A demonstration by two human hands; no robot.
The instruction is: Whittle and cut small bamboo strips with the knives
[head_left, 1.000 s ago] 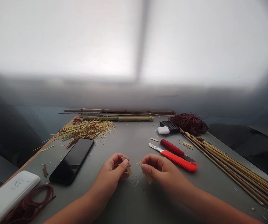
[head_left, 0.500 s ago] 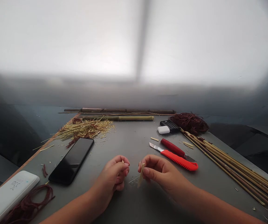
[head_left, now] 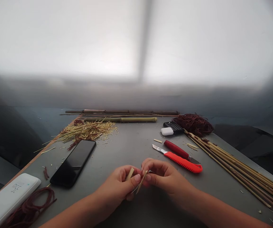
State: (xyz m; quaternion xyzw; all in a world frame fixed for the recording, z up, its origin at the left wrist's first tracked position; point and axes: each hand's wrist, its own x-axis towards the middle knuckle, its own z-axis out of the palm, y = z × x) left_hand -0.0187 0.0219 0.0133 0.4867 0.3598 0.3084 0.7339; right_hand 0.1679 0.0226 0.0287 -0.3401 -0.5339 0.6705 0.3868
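Note:
My left hand [head_left: 124, 180] is closed, with a short pale bamboo piece [head_left: 130, 174] standing up between its thumb and fingers. Opposite it, my right hand [head_left: 161, 175] pinches a thin bamboo sliver [head_left: 141, 182] that slants down between the two hands. The fingertips of both hands meet or nearly meet around this sliver. Just beyond my right hand lie an orange-red utility knife [head_left: 182, 162], its blade pointing left, and a knife with a dark red handle [head_left: 176, 148]. The lower fingers of my left hand are partly hidden.
A black phone [head_left: 73, 164], a white power bank [head_left: 13, 193] and brown cord [head_left: 29, 205] lie left. Shavings [head_left: 89, 129] pile up behind, near bamboo poles [head_left: 136, 119]. On the right are thin bamboo sticks [head_left: 233, 171], a white case [head_left: 167, 131] and a dark cord bundle [head_left: 194, 123].
My hands have come together, the left moving right toward the right one. The pale piece in my left hand now shows more, and the sliver in my right hand has tilted.

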